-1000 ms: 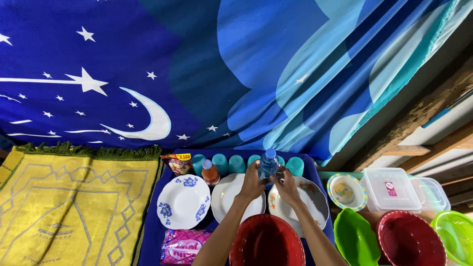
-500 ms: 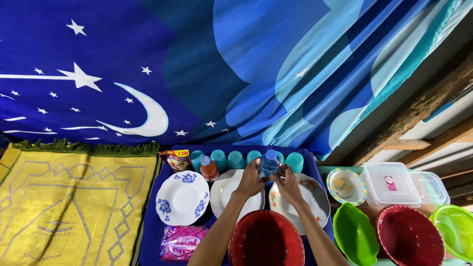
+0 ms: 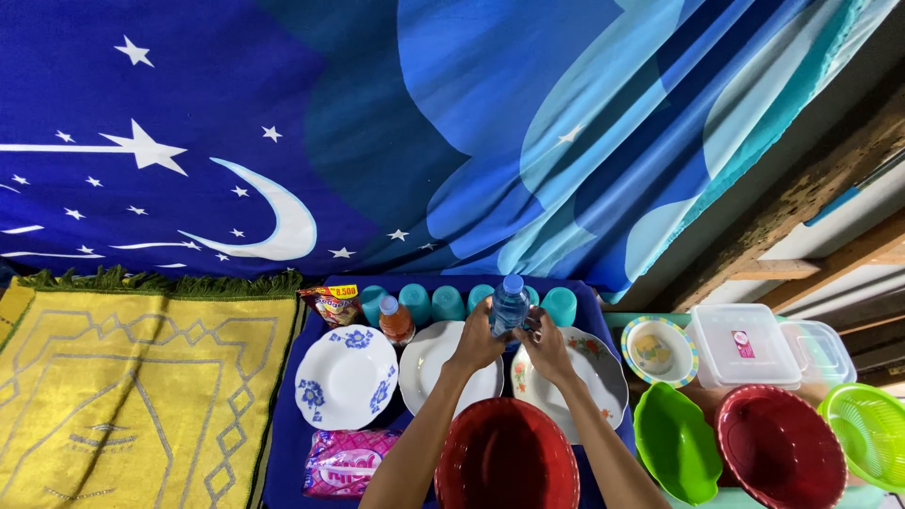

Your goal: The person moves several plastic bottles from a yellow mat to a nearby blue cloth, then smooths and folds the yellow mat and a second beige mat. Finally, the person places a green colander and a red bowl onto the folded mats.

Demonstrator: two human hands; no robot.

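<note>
Nothing moved: both hands point(image 3: 509, 341) still hold the water bottle point(image 3: 509, 304).

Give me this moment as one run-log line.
left hand: gripping water bottle | right hand: fingers on bottle's side | bottle: upright, above white plates, teal cups behind | red basket nearest

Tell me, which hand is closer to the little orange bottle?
The left. The left hand holds the clear water bottle just to the right of the orange bottle. The right hand is on the water bottle's far side, farther away.
</note>
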